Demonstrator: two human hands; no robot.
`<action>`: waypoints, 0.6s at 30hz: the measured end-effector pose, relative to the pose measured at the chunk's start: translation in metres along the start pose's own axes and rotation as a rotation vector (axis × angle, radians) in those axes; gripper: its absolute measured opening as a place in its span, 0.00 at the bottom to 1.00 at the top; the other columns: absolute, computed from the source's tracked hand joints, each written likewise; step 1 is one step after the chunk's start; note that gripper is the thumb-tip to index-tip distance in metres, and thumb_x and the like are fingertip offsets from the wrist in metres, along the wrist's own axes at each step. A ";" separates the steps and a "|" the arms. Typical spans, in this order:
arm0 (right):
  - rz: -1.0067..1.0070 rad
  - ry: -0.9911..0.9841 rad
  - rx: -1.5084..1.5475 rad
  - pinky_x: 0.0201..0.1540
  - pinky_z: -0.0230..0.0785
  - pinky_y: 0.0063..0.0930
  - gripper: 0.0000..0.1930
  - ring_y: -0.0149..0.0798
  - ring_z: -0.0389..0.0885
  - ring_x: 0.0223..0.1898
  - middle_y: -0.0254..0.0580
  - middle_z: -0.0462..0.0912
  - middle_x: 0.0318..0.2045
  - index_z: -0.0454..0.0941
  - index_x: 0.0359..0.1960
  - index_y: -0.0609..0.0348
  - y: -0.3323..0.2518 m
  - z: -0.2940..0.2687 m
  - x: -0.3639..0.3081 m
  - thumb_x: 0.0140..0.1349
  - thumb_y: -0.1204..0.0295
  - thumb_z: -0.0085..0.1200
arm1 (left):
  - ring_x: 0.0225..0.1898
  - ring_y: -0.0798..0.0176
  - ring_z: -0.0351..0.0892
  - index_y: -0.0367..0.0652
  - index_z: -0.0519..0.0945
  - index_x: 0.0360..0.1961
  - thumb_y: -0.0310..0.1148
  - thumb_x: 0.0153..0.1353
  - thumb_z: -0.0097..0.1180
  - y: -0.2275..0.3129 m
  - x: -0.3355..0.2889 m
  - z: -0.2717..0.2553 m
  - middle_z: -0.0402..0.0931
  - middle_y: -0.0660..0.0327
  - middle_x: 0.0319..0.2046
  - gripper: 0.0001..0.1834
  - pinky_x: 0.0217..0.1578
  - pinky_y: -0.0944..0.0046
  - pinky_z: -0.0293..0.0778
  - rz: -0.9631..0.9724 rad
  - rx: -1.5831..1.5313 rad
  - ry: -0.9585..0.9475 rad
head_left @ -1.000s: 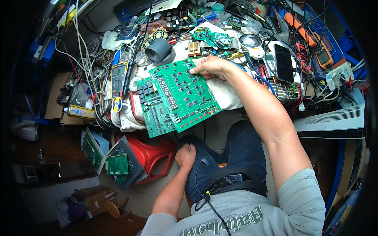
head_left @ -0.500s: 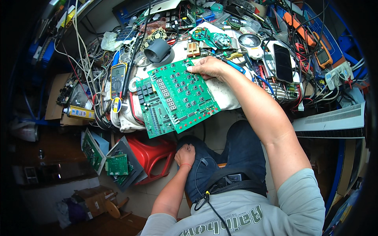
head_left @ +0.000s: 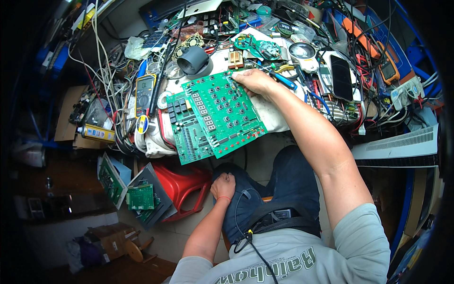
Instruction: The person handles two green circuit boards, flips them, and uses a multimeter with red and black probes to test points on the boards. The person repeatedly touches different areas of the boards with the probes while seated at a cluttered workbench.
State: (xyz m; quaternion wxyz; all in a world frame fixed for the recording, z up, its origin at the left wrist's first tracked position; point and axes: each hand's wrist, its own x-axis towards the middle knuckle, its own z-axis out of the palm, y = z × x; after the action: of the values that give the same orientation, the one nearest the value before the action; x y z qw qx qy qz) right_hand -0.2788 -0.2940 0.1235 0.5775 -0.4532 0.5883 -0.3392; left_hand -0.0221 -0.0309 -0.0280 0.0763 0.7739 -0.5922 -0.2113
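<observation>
Broadly, the room: a tiled floor [head_left: 165, 236] under the seated person, with a red stool [head_left: 179, 177] to the left; grey panels [head_left: 165, 203] bearing circuit boards stand by it, and a cardboard box [head_left: 111, 240] sits at lower left.

Counter: white-covered near the middle of its front edge [head_left: 276, 124], thick with cables, parts and tools elsewhere. A yellow multimeter [head_left: 145, 92] lies toward the left, a grey cylinder [head_left: 193, 60] behind the boards, a dark-screened phone [head_left: 341, 78] toward the right, and an orange multimeter [head_left: 388, 68] near the right end.

Green boards: a display board [head_left: 231, 106], with rows of small buttons, overlaps a second board [head_left: 189, 135] on its left. Both jut past the counter's front edge; whether they rest on it or hang just above cannot be told. The step in hand appears to be holding them face up for viewing.

Right hand [head_left: 257, 82]: at the display board's upper right corner.

Left hand [head_left: 222, 186]: on the left thigh, apparently empty, well apart from the boards.

Fingers: the right ones pinch that corner, thumb [head_left: 240, 78] on top; the left ones are curled together. Any move from here would seem to call for a firm pinch, perhaps with the left hand supporting the overhanging side.
</observation>
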 end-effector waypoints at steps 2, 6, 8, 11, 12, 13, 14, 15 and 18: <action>0.042 0.118 -0.391 0.40 0.77 0.42 0.29 0.46 0.86 0.31 0.49 0.87 0.30 0.84 0.33 0.62 -0.006 0.006 0.000 0.70 0.45 0.45 | 0.33 0.40 0.82 0.46 0.79 0.24 0.48 0.63 0.52 -0.001 0.000 0.000 0.82 0.51 0.27 0.19 0.35 0.43 0.74 -0.001 -0.006 0.003; -0.223 0.326 -0.653 0.55 0.71 0.54 0.32 0.64 0.82 0.49 0.66 0.84 0.45 0.83 0.41 0.66 -0.008 0.018 -0.008 0.73 0.47 0.36 | 0.33 0.40 0.82 0.46 0.79 0.24 0.48 0.63 0.52 -0.001 0.001 0.002 0.82 0.51 0.27 0.19 0.34 0.43 0.74 0.001 -0.024 0.006; -0.257 0.412 -0.619 0.55 0.71 0.55 0.31 0.64 0.82 0.48 0.66 0.84 0.44 0.81 0.44 0.67 -0.010 0.025 -0.005 0.74 0.48 0.35 | 0.34 0.40 0.82 0.46 0.80 0.24 0.48 0.63 0.53 -0.003 0.001 0.003 0.82 0.51 0.27 0.19 0.35 0.43 0.74 0.000 -0.029 0.009; -0.249 0.472 -0.633 0.54 0.71 0.57 0.30 0.65 0.82 0.48 0.66 0.84 0.43 0.80 0.47 0.66 -0.014 0.029 0.002 0.75 0.49 0.33 | 0.34 0.40 0.82 0.46 0.80 0.24 0.48 0.63 0.53 -0.003 0.001 0.002 0.83 0.50 0.28 0.19 0.35 0.43 0.74 -0.007 -0.039 0.005; -0.224 0.507 -0.627 0.54 0.71 0.56 0.31 0.65 0.82 0.48 0.66 0.84 0.43 0.81 0.46 0.66 -0.016 0.032 0.006 0.75 0.49 0.32 | 0.34 0.40 0.82 0.46 0.80 0.24 0.48 0.63 0.53 -0.003 0.000 0.002 0.83 0.50 0.28 0.18 0.36 0.43 0.75 -0.015 -0.047 0.002; -0.222 0.500 -0.620 0.54 0.71 0.56 0.32 0.65 0.82 0.48 0.66 0.84 0.43 0.81 0.46 0.66 -0.018 0.034 0.008 0.75 0.48 0.31 | 0.34 0.40 0.82 0.46 0.80 0.25 0.48 0.63 0.53 -0.003 0.000 0.001 0.83 0.50 0.28 0.18 0.36 0.43 0.75 -0.026 -0.056 -0.003; -0.206 0.494 -0.613 0.54 0.71 0.56 0.33 0.65 0.82 0.48 0.66 0.84 0.43 0.82 0.45 0.67 -0.020 0.036 0.011 0.75 0.48 0.31 | 0.34 0.40 0.82 0.46 0.80 0.25 0.48 0.63 0.53 -0.003 0.001 0.000 0.83 0.50 0.28 0.18 0.36 0.43 0.75 -0.030 -0.057 -0.005; -0.181 0.490 -0.601 0.54 0.72 0.55 0.34 0.64 0.82 0.48 0.66 0.84 0.43 0.83 0.44 0.67 -0.021 0.037 0.012 0.75 0.47 0.30 | 0.34 0.40 0.82 0.46 0.80 0.25 0.48 0.63 0.53 -0.003 0.000 -0.001 0.83 0.51 0.29 0.18 0.36 0.43 0.75 -0.037 -0.060 -0.012; -0.132 0.458 -0.675 0.55 0.72 0.55 0.36 0.64 0.82 0.49 0.66 0.84 0.43 0.85 0.41 0.67 -0.023 0.040 0.012 0.75 0.47 0.29 | 0.35 0.39 0.82 0.46 0.80 0.25 0.48 0.63 0.53 -0.001 0.000 -0.002 0.83 0.51 0.29 0.18 0.36 0.43 0.75 -0.037 -0.075 -0.014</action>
State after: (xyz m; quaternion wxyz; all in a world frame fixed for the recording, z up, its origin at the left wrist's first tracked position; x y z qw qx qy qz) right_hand -0.2356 -0.3080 0.1361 0.2277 -0.5667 0.7495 -0.2554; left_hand -0.0207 -0.0310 -0.0268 0.0973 0.7799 -0.5698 -0.2402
